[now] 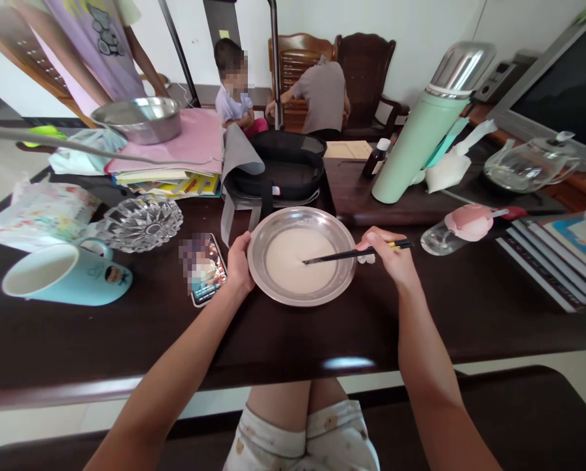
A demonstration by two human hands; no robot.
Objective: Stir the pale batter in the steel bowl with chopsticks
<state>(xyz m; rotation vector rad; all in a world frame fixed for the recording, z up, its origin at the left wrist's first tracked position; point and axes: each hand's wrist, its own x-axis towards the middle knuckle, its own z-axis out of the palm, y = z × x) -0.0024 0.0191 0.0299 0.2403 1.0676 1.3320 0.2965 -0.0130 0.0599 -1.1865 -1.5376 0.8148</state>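
Note:
A shallow steel bowl [273,226] of pale batter [297,261] sits on the dark table [469,307] in front of me. My left hand [238,265] grips the bowl's left rim, fingers closed on it. My right hand [390,255] is closed on a pair of black chopsticks [344,255], whose tips dip into the batter near the bowl's middle. A phone [205,269] lies just left of my left hand.
A light blue mug [67,276] lies at the left beside a glass ashtray [140,224]. A green thermos [428,124], glass teapot [531,163], pink-lidded bottle [462,226] and stacked books [558,258] fill the right. Behind are a black bag [283,170], another steel bowl [138,118] and several people.

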